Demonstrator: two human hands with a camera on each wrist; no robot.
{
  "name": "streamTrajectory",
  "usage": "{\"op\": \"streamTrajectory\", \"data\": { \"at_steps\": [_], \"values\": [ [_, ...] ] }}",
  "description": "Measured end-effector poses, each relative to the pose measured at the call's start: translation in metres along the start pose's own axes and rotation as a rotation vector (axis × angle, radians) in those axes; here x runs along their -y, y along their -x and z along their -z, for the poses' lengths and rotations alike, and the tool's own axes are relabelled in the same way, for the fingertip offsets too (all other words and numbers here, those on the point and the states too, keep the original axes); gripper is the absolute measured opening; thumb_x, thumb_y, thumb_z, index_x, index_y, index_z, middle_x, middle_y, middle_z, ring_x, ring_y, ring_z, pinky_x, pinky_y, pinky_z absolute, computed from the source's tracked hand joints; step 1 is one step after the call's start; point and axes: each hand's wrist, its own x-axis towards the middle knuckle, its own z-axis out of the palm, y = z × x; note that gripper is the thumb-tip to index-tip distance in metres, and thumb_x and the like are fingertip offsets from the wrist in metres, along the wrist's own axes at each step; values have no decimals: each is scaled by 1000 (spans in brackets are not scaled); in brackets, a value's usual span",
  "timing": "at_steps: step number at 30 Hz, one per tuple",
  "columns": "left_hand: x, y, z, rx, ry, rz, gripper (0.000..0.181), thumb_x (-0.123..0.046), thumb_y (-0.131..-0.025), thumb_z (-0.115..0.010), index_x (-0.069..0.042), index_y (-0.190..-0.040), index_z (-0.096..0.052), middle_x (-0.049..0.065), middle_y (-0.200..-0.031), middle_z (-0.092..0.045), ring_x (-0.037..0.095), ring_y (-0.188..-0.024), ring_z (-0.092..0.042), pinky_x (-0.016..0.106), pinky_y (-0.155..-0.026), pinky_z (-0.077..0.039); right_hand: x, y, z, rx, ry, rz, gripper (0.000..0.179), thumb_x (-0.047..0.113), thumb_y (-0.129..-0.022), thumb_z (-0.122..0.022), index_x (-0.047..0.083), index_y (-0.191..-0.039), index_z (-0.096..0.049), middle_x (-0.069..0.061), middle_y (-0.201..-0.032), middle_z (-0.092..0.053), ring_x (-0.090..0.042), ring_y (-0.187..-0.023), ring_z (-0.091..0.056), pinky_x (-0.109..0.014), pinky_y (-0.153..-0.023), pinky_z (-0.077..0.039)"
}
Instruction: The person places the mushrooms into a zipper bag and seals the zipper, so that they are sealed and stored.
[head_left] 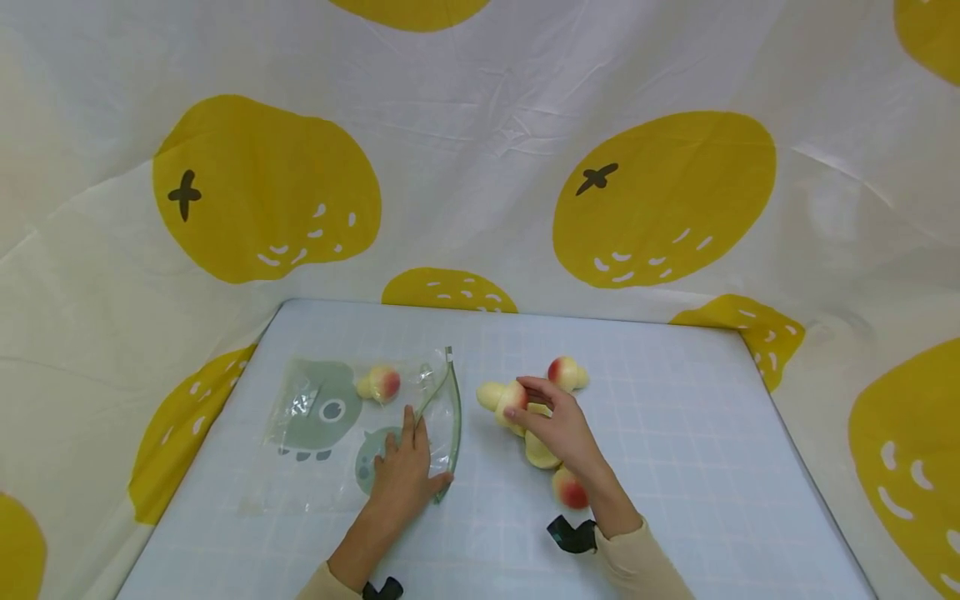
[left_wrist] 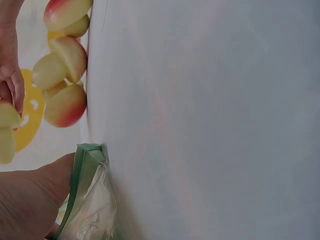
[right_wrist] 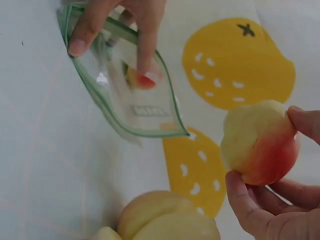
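Observation:
My left hand [head_left: 402, 467] lies over the mouth of a clear zip bag [head_left: 318, 425] with green creature prints, its fingers extended and spread. In the right wrist view its thumb presses one green rim while the fingers reach across the other, and the mouth gapes. Inside the bag sits one toy mushroom [head_left: 379, 383], pale yellow with a red-tinted cap. My right hand [head_left: 558, 421] pinches a similar mushroom [right_wrist: 260, 142] between thumb and fingertips, raised right of the bag mouth, its stem toward the bag in the head view.
Several more mushrooms lie right of the bag: one behind the right hand [head_left: 567, 374], others under and near its wrist [head_left: 572, 489]. The pale checked table [head_left: 697, 467] is backed by a white cloth [head_left: 465, 192] printed with yellow fruit.

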Motion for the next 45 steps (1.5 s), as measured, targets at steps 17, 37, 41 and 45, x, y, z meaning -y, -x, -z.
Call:
{"op": "streamTrajectory", "data": {
  "at_steps": [17, 37, 41, 45],
  "values": [
    [-2, -2, 0, 37, -25, 35, 106, -42, -75, -88, 12, -148, -33, 30, -160, -18, 62, -128, -38, 77, -87, -39, -12, -18, -62, 48, 102, 4, 53, 23, -84, -83, 1, -129, -63, -10, -116, -68, -28, -105, -65, -35, -83, -56],
    [-1, 0, -2, -58, -28, -46, 105, -40, -72, -91, 9, -147, -37, 30, -159, -21, 61, -121, -45, 74, -81, -44, -46, -45, -114, -34, 306, 126, 53, 24, -83, -83, -5, -123, -65, -16, -107, -61, -25, -94, -60, -29, -76, -53],
    [-1, 1, -2, -62, -42, -46, 105, -41, -71, -91, 10, -146, -38, 29, -159, -21, 61, -121, -45, 74, -81, -44, -48, -50, -118, -59, 294, 138, 49, 21, -82, -83, -5, -121, -67, -14, -98, -58, -23, -88, -55, -25, -71, -49],
    [-1, 2, -3, -73, -52, -47, 104, -41, -70, -91, 10, -145, -38, 29, -159, -22, 61, -120, -46, 74, -81, -44, -50, -54, -120, -80, 262, 128, 47, 20, -82, -83, -4, -119, -68, -11, -84, -56, -20, -80, -52, -23, -63, -44]
  ]
}}
